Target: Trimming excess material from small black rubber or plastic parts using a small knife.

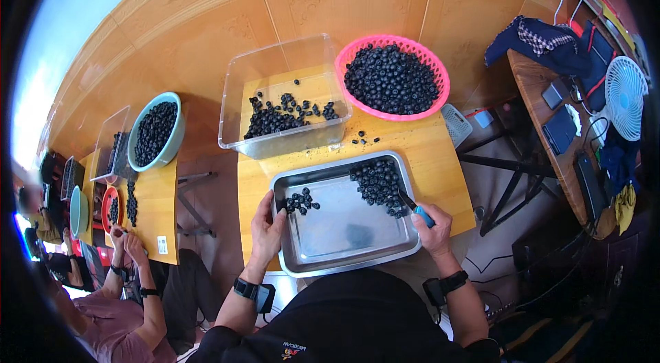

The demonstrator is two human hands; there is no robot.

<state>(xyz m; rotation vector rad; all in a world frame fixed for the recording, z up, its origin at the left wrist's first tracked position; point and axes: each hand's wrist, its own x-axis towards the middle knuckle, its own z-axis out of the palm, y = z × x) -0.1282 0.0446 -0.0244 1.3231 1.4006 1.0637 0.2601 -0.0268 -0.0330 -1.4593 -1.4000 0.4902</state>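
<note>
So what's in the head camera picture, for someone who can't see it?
A person sorts dark berries in a steel tray: left hand on its rim, right hand holding a blue-handled tool. Behind sit a clear tub and pink basket of berries.

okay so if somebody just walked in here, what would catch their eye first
Most likely the pink basket heaped with dark berries at the far edge of the table. Next, the steel tray in front of the person, where the left hand rests beside a small berry cluster and the right hand holds a blue-handled tool against the larger berry pile.
</note>
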